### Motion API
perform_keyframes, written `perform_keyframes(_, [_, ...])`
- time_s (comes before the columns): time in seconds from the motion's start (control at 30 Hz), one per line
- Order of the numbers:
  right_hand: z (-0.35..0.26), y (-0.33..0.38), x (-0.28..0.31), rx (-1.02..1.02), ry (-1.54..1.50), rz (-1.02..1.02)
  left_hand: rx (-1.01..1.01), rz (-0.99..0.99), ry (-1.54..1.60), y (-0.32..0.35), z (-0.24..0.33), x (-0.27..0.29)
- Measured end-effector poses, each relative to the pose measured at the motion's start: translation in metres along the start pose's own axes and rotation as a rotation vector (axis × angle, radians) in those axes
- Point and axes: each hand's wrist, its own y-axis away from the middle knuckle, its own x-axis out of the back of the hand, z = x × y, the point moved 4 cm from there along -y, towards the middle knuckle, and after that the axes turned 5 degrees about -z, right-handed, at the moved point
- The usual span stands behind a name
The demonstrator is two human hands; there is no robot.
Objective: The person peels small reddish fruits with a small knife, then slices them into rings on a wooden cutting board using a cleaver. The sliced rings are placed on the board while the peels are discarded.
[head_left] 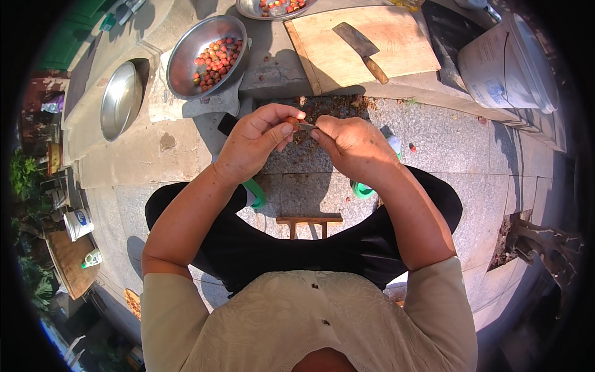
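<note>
Both my hands meet in front of my knees. In my left hand (257, 137), a small reddish round fruit (292, 121) is pinched between thumb and fingers, largely covered by them. My right hand (356, 142) is closed around a small knife, whose short metal blade (306, 126) touches the fruit; its handle is hidden in my fist. Beyond my left hand, a steel basin (180, 68) holds several red and yellowish fruits (218, 59) of the same size.
A wooden board (396, 40) bears a cleaver (358, 42) on the ledge ahead. Beside it stands a white bucket (496, 68). Another fruit basin (253, 8) is at the top, a shiny metal bowl (122, 102) far left. Dark scraps (300, 152) litter the paving below my hands.
</note>
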Motion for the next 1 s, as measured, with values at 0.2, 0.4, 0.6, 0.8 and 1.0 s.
perform_keyframes(0.2, [-0.001, 0.000, 0.002, -0.021, 0.035, -0.004, 0.000, -0.012, 0.006, 0.000, 0.001, 0.001])
perform_keyframes(0.4, [-0.003, 0.001, 0.005, 0.035, 0.055, 0.002, 0.034, -0.034, 0.003, 0.000, -0.002, 0.001])
perform_keyframes(0.6, [0.001, 0.004, 0.006, 0.088, 0.045, -0.095, 0.145, -0.139, -0.033, 0.000, 0.001, 0.002])
perform_keyframes(0.8, [0.015, 0.000, -0.009, 0.072, -0.300, -0.164, 0.183, -0.069, 0.067, 0.002, 0.001, -0.001])
perform_keyframes(1.0, [0.020, -0.007, -0.033, 0.016, -0.870, -0.239, 0.056, -0.059, 0.117, 0.001, 0.001, 0.002])
